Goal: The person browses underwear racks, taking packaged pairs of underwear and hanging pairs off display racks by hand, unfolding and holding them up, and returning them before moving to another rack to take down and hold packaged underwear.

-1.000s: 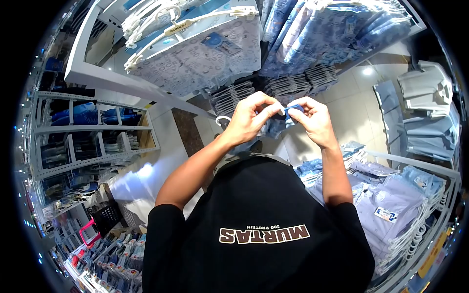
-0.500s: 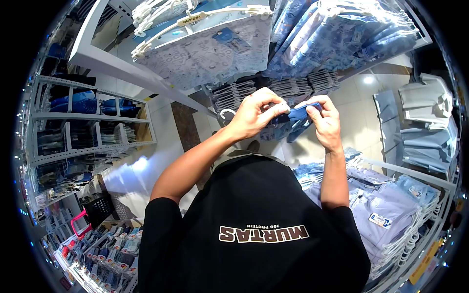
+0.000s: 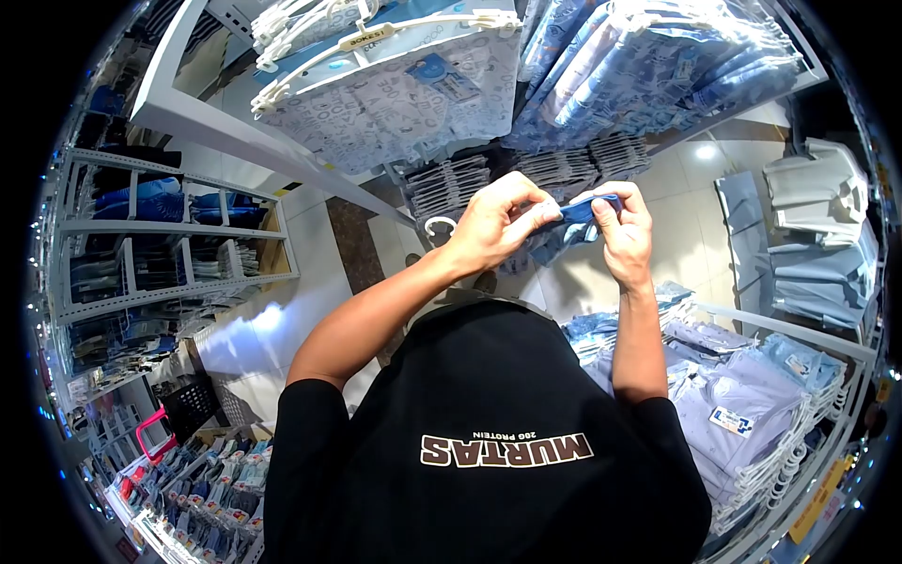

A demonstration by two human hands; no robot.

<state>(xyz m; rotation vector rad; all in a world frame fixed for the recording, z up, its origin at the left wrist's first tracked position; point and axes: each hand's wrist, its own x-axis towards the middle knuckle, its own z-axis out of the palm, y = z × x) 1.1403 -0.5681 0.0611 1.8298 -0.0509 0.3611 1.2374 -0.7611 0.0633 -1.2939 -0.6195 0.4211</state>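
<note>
Both hands are raised in front of my chest, with a small blue garment stretched between them. My left hand is closed on the garment's left end, and a small white piece shows at its fingertips. My right hand pinches the right end of the band between thumb and fingers. Lighter blue fabric hangs below the band, and its lower part is hard to make out. Beside my left wrist a white hanger hook sticks out; my hand hides the rest of it.
Ahead, a white rack carries grey printed clothes and blue patterned clothes. Lavender garments on hangers lie at my right. Shelves of folded clothes stand at left, above packaged items. Shirts are at far right.
The blue band has turned slightly between my hands, and more of the lighter fabric below it shows. Both hands keep their hold in nearly the same place.
</note>
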